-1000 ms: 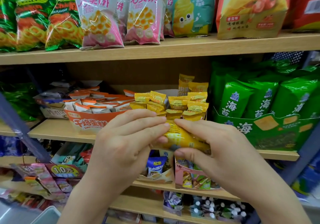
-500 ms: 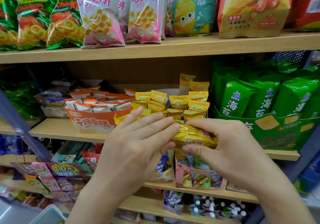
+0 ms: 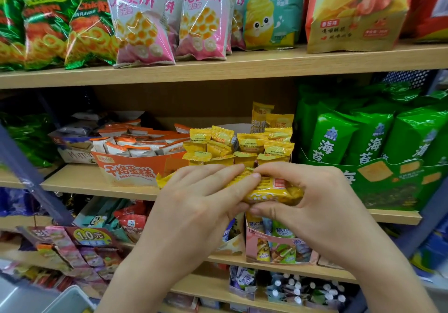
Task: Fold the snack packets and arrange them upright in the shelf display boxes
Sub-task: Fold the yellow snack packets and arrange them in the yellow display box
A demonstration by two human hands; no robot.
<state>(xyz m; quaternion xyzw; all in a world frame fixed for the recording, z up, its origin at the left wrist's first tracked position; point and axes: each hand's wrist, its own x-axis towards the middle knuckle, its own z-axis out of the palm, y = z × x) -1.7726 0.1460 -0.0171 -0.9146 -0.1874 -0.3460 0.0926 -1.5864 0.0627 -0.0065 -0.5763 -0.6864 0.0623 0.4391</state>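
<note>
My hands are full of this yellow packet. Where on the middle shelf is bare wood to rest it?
Bare shelf wood lies left of the orange display box, before the white box. Rightward, yellow packets and the green seaweed box crowd it.

Open gap above yellow packets (image 3: pixel 252 143) under upper shelf board (image 3: pixel 218 70), orange box (image 3: pixel 131 169) left, green box (image 3: pixel 388 181) right

A yellow snack packet (image 3: pixel 271 190) lies crosswise, its top edge creased, pinched between the left hand (image 3: pixel 194 206) and right hand (image 3: pixel 312 198). Just behind and above the grip, matching yellow packets (image 3: pixel 249 143) stand upright in their display box (image 3: pixel 238 127).
</note>
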